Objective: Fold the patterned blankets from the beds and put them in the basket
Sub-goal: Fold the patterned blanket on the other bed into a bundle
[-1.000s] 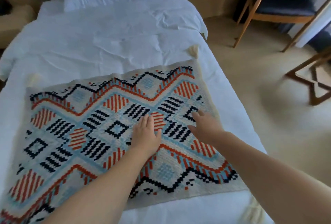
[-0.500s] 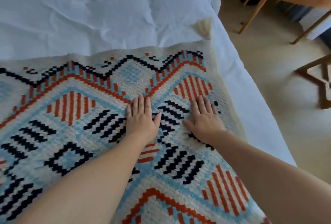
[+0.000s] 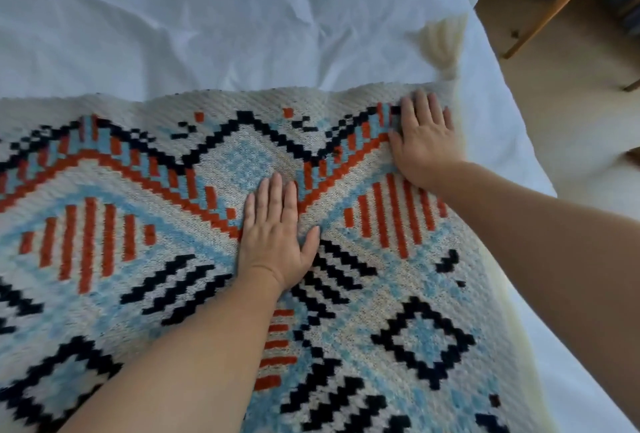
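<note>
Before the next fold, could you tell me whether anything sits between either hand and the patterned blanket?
Nothing visible: the left hand and right hand both rest flat directly on the patterned blanket.

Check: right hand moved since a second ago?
Yes. The right hand slid forward on the blanket, past the orange-striped diamond, to its far corner by the tassel.

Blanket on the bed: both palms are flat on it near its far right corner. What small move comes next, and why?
Probably curl the right hand round the far right corner of the blanket, by the tassel, to start a fold. The blanket lies spread flat on the white duvet, and both that hand and the left hand rest open on it, gripping nothing.
</note>
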